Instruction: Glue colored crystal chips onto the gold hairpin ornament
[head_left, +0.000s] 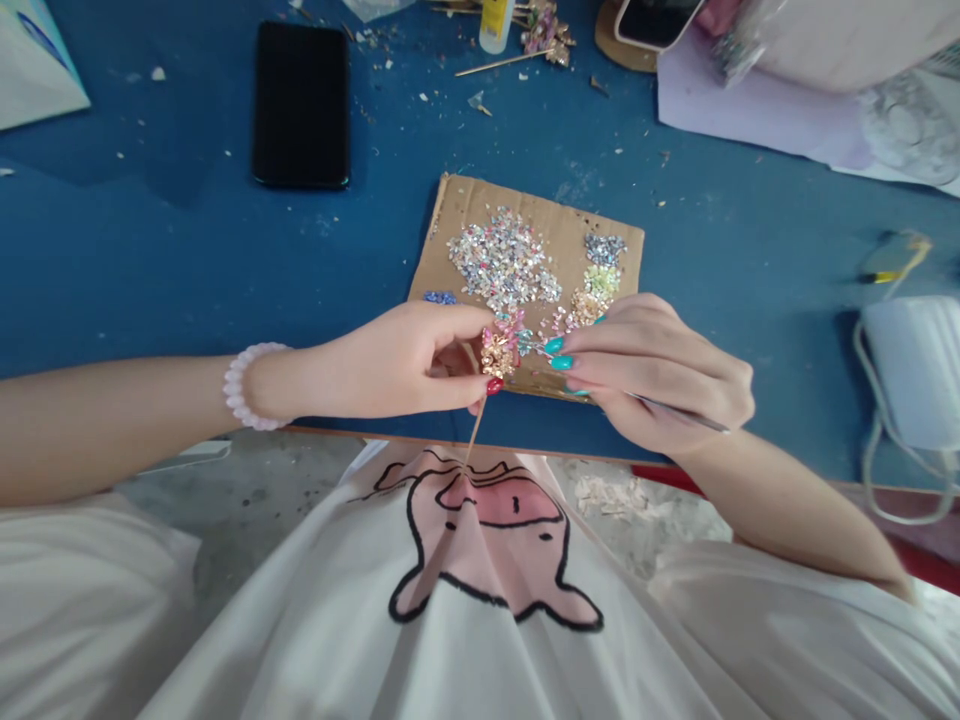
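My left hand (397,360) pinches a small gold and pink ornament (498,352) between thumb and fingers, above the near part of a cardboard sheet (442,235). A thin wooden stick (475,432) runs down from the ornament towards my shirt. Closed round a slim metal tool (686,415), my right hand (667,370) has its fingertips just right of the ornament. The tool's exact kind is unclear, and its tip is hard to make out. On the cardboard lie a large heap of mixed rhinestones (501,255) and smaller piles in blue (604,248), yellow-green (601,280) and peach.
A black phone (301,105) lies on the blue table (187,250) at the left. Behind are a small glue bottle (495,25), sticks with ornaments, and another phone (660,20). A white box-like object with a cord (911,370) sits at the right edge. Debris dots the tabletop.
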